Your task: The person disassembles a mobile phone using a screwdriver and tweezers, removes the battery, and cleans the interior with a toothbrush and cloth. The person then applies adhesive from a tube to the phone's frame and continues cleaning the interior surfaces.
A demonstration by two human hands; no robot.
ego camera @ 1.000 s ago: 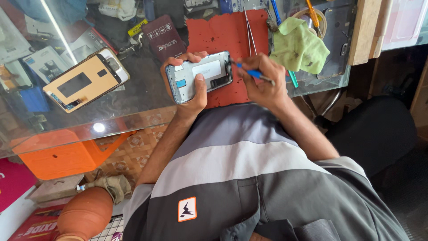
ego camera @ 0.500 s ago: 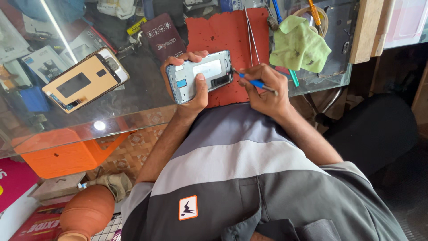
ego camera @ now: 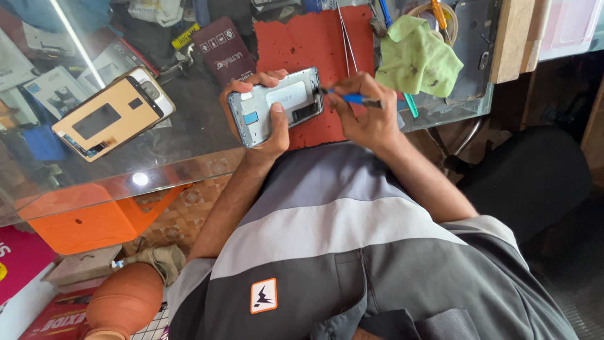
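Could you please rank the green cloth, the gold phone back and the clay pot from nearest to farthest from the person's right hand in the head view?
From the right hand, which holds a blue screwdriver:
1. Green cloth: just beyond the hand, on the glass table.
2. Gold phone back: far across the table, past the left hand.
3. Clay pot: lowest in the picture, below the table.

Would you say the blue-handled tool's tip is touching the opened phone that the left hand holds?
Touching. In the head view, the blue-handled tool in the right hand meets the top edge of the opened phone, gripped by the left hand, with no visible gap.
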